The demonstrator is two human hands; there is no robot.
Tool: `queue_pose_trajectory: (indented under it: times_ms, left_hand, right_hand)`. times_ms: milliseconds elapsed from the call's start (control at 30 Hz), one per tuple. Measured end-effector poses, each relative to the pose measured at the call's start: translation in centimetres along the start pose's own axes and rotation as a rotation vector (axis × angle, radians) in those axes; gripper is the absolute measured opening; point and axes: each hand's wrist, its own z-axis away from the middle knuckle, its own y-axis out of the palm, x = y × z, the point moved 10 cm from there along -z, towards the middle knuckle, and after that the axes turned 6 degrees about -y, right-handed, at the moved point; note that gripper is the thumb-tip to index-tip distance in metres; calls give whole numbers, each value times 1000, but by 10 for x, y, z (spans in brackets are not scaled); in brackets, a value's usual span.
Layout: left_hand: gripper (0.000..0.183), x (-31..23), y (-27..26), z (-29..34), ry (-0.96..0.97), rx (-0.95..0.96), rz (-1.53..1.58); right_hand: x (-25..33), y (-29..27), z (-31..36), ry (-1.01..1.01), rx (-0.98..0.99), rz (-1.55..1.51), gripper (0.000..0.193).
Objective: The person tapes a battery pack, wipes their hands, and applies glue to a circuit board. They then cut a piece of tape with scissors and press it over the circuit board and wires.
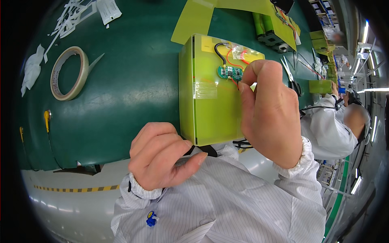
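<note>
A yellow-green wrapped battery pack (216, 115) stands at the table's front edge. On its top lies a small green circuit board (229, 73) with a black wire (218, 50) and thin red wires running from it under clear tape. My right hand (271, 105) is over the pack's right side. Its thumb and forefinger are pinched at a thin red wire (234, 82) beside the board; the fingertips partly hide what is between them. Close to the pack's near left corner is my left hand (160, 156), fingers loosely bent, thumb apart, holding nothing.
To the left lie a tape roll (83, 77), white paper scraps (71, 20) and a yellow clip lead (48, 117). A second battery pack (275, 32) stands at the back right, with scissors (288, 71) in front. At the right sits another person in a white coat (328, 133).
</note>
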Motion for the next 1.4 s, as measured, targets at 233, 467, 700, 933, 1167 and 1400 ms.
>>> queue_pose_trajectory:
  times_ms: [233, 467, 700, 933, 1167, 1400]
  left_hand:
    - [35, 0, -2, 1, 8, -30, 11]
    - [33, 1, -3, 1, -5, -19, 21]
    - [32, 3, -2, 3, -16, -18, 18]
    - [30, 2, -1, 3, -29, -9, 23]
    - [30, 3, -1, 3, -54, -2, 14]
    - [33, 4, -2, 4, -65, -17, 3]
  right_hand:
    - [-3, -14, -1, -8, -72, 46, 33]
    - [-5, -11, -1, 50, -89, -77, 32]
    - [-9, -8, -1, 85, -70, -170, 33]
    - [-8, -11, -5, 77, -42, -156, 33]
    - [-9, -9, -6, 60, -21, -96, 33]
    - [6, -3, -3, 6, -65, 68, 32]
